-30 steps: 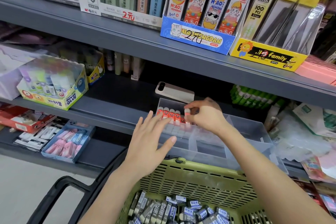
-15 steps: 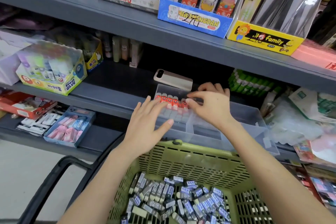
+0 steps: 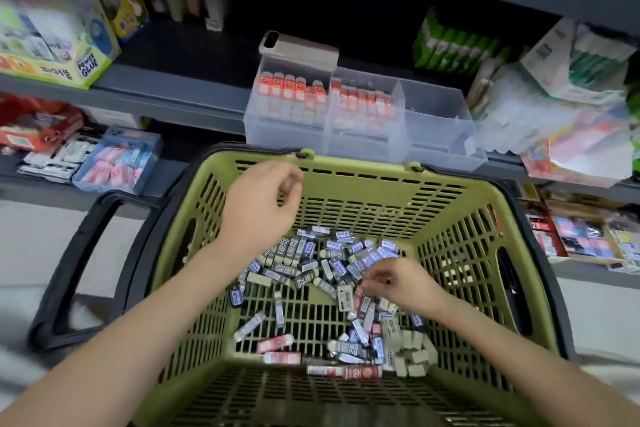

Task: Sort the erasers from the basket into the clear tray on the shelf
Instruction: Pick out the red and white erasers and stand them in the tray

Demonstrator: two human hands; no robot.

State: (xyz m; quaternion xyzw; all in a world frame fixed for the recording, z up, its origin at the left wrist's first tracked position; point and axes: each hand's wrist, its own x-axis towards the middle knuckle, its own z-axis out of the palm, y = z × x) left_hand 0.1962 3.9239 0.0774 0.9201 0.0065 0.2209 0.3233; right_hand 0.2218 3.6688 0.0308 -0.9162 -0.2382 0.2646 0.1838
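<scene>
Head camera looks down into a green basket (image 3: 346, 184) parked against a stationery shelf (image 3: 173, 97), its floor strewn with loose erasers (image 3: 311, 258) in blue, black and red sleeves. The right hand (image 3: 401, 282) is down in the pile, its fingers (image 3: 372, 282) bunched together on a red-sleeved eraser (image 3: 361, 302) that lies with its long axis running away from the person; motion blur hides whether the pinch has closed on it. The left hand (image 3: 258, 208) hangs higher, over the basket's far wall, fingers loosely curled around nothing. Beyond that far rim, up on the shelf, stands the clear tray (image 3: 438, 135), where upright red-sleeved rows (image 3: 294, 87) fill its two left compartments. More red-sleeved pieces (image 3: 277, 343) lie crosswise near the basket's near wall, closer to the right hand than the left. By this reading, the right hand is picking the next eraser for the tray.
</scene>
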